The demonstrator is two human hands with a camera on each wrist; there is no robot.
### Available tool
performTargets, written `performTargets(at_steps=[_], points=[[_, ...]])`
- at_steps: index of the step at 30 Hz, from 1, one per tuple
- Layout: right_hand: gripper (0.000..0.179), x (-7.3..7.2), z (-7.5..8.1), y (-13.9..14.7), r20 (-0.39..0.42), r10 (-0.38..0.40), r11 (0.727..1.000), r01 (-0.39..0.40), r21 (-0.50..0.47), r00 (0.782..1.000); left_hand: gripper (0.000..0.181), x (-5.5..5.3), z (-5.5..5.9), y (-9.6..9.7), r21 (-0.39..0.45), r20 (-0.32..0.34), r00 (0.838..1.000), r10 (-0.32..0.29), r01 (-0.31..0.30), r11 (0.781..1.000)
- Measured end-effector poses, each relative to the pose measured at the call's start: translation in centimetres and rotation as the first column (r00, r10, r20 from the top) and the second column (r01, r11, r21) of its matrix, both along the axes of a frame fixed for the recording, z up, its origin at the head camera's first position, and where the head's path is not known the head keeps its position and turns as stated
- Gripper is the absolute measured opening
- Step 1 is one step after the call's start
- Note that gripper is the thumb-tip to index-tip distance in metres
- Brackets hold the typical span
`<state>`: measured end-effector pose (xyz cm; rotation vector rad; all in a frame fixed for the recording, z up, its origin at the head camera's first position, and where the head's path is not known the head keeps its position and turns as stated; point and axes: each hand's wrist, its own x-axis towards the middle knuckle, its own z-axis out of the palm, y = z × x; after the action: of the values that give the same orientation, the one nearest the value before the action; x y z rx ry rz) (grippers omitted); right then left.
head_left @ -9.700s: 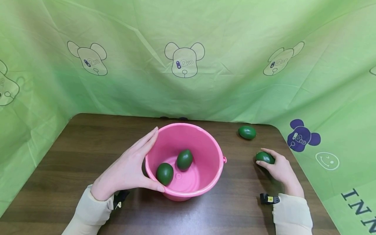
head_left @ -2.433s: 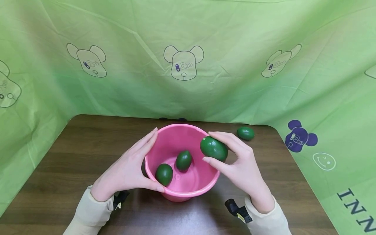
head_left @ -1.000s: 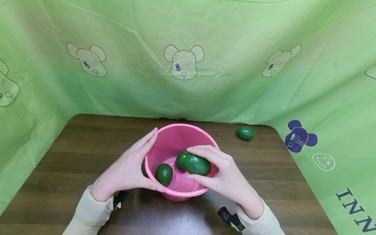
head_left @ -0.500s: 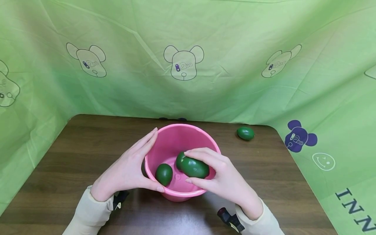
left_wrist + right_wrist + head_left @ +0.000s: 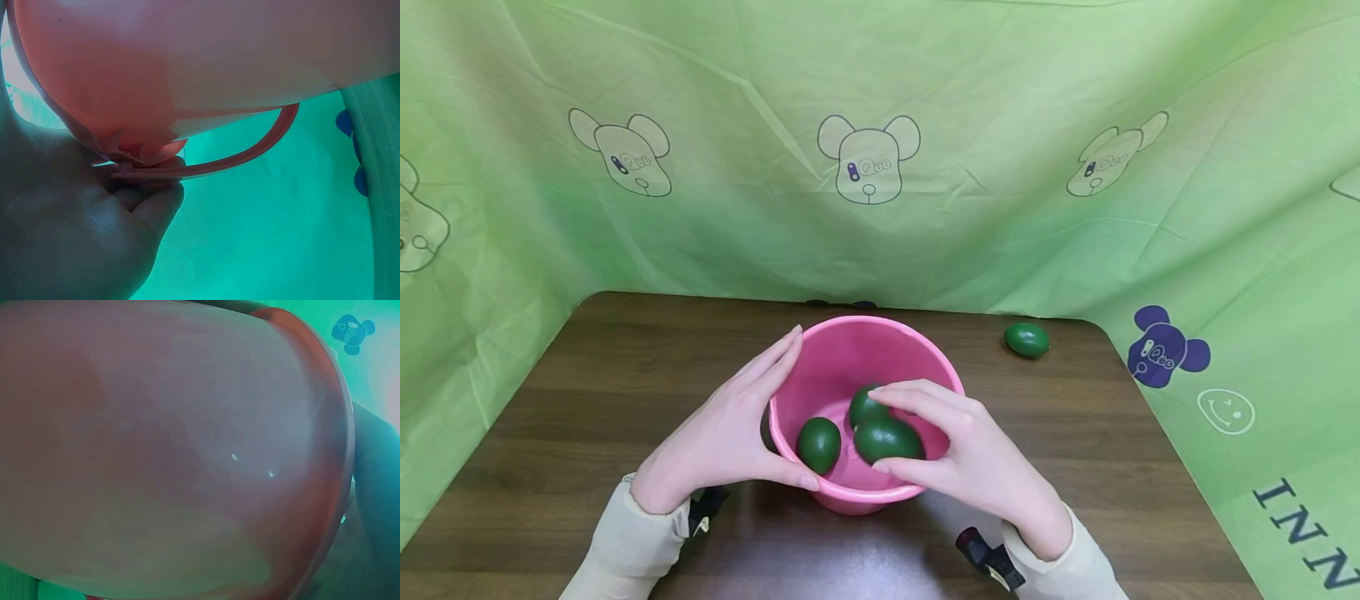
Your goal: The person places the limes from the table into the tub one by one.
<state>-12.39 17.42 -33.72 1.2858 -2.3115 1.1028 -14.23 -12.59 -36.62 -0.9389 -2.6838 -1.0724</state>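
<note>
As four green fruits can be counted, three stand inside the pink bucket (image 5: 880, 350) and one outside; judged thus, mostly filled, one left.

Left fruit (image 5: 819, 446): inside, near the bucket's left wall.

Rear fruit (image 5: 865, 405): inside, partly covered by the next.

Front fruit (image 5: 889, 441): inside, below the right hand (image 5: 970, 437); whether it rests on the bottom, cannot be told.

Outer fruit (image 5: 1027, 340): on the table (image 5: 625, 375), far right corner, well apart from the bucket, untouched.

Right hand: fingers and thumb parted about the front fruit, gap showing on the finger side; apparently no firm hold, thumb contact unclear.

Left hand (image 5: 722, 437): fingers and thumb spread wide, gripping the bucket's left rim, beside the handle (image 5: 250, 153).
</note>
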Motion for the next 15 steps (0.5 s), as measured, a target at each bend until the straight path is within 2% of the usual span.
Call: performTargets(at_steps=[15], points=[[0.067, -0.06, -0.21, 0.07, -0.020, -0.019, 1.000, 0.019, 0.012, 1.000, 0.140, -0.07, -0.18, -0.06, 0.009, -0.011, 1.000, -0.004, 0.004, 1.000]])
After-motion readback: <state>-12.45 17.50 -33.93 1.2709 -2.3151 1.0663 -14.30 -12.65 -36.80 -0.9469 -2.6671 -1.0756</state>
